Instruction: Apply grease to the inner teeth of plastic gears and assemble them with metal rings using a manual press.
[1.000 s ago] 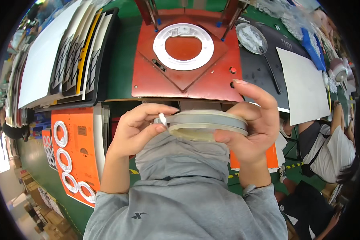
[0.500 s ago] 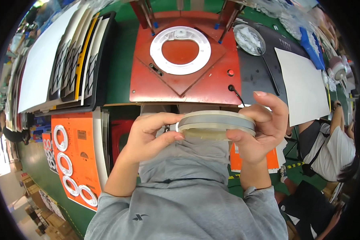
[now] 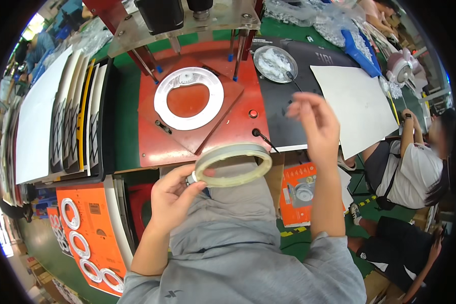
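Note:
My left hand (image 3: 171, 195) pinches the left edge of a pale yellow, translucent ring (image 3: 240, 178) with a grey outer band. The ring is tilted above my lap, in front of the red press base. My right hand (image 3: 316, 124) is off the ring and raised over the dark board, its fingers loosely apart and slightly blurred. Close beyond its fingertips is a round dish (image 3: 275, 64) of white, paste-like material. A thin dark stick (image 3: 293, 81) leans on the dish's rim; its lower part is hidden behind my right hand. A white flat ring (image 3: 163, 105) lies on the press base.
Around the red press base (image 3: 152, 144) stand metal posts and an overhead plate (image 3: 213, 31). Upright boards (image 3: 43, 121) fill a black tray at left. A white sheet (image 3: 357, 106) lies at right. White rings rest on an orange board (image 3: 99, 215). Another person (image 3: 410, 175) sits at right.
My right hand has let go of the ring and moved up toward the dish. My left hand still holds the ring, now tilted to show its opening. The head view has shifted.

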Motion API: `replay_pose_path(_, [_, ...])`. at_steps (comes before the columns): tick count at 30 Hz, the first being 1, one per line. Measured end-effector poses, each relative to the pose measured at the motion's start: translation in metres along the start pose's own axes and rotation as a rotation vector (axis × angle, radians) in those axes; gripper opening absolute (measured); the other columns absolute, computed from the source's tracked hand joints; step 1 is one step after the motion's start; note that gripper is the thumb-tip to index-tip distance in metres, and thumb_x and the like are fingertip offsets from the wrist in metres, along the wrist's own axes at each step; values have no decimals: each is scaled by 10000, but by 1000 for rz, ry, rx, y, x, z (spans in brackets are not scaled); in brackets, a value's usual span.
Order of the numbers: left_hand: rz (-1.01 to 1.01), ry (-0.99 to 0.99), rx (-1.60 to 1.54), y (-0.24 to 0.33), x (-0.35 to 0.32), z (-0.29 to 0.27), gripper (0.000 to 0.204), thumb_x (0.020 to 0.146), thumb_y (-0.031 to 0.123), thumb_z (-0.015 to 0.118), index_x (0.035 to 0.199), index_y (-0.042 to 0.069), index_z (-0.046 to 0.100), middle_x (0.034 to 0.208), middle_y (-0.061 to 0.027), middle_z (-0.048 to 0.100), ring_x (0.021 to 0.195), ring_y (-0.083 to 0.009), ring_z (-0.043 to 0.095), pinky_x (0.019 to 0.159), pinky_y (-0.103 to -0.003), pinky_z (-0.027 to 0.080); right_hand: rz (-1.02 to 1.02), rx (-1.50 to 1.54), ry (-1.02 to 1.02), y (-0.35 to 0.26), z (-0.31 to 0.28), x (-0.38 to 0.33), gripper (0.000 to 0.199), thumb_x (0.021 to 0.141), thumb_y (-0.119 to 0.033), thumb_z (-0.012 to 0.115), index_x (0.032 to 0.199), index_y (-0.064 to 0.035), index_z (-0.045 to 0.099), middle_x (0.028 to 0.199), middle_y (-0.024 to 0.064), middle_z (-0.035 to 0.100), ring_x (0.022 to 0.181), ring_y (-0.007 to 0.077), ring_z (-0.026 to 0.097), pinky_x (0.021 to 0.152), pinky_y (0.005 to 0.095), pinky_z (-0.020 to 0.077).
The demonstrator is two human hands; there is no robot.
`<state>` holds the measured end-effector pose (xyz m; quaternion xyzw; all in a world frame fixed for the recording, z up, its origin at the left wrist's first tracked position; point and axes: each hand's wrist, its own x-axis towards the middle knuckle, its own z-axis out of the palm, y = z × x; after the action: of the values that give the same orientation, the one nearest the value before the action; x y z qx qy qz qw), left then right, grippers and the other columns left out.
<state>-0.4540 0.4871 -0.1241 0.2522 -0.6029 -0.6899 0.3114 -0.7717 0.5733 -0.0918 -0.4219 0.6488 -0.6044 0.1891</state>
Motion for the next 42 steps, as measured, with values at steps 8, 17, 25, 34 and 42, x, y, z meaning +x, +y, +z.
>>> replay_pose_path(8, [-1,63,35,-4,-16,-11,385,965,-129,653,1349,-115,626,1236,-167,742,1148,-193,698,997,-309,552,-11,-837,128,80,-53,38,233,942,-127,767,1100,28,694,1015,182,689,916,318,676,869,404,550])
replay_pose_path(17, [56,187,244,-4,-25,-16,404,916,-102,735,1313,-70,670,1235,-165,736,1055,-181,705,914,-281,544,-214,-834,218,64,-35,86,178,980,-170,714,1058,-12,743,1000,170,753,900,352,729,807,424,568])
replay_pose_path(25, [293,183,394,22,-16,-21,351,907,-69,689,1258,-81,685,1232,-203,731,1147,-284,713,989,-351,554,-259,-886,248,43,-43,75,194,987,-197,717,1048,-26,785,976,174,765,840,341,733,769,409,571])
replay_pose_path(34, [622,134,663,66,17,-28,407,786,-109,701,1188,-43,726,1218,-224,730,1077,-329,715,906,-371,573,171,-123,75,-31,-41,-4,262,1078,-169,642,1219,36,725,928,75,750,613,42,507,568,198,400])
replay_pose_path(42, [789,59,655,82,36,-14,464,714,-140,721,1166,-44,755,1240,-210,663,1082,-296,694,867,-353,631,-44,36,-240,-64,-32,-33,218,1020,-5,656,1217,74,706,990,118,714,765,97,628,604,193,445])
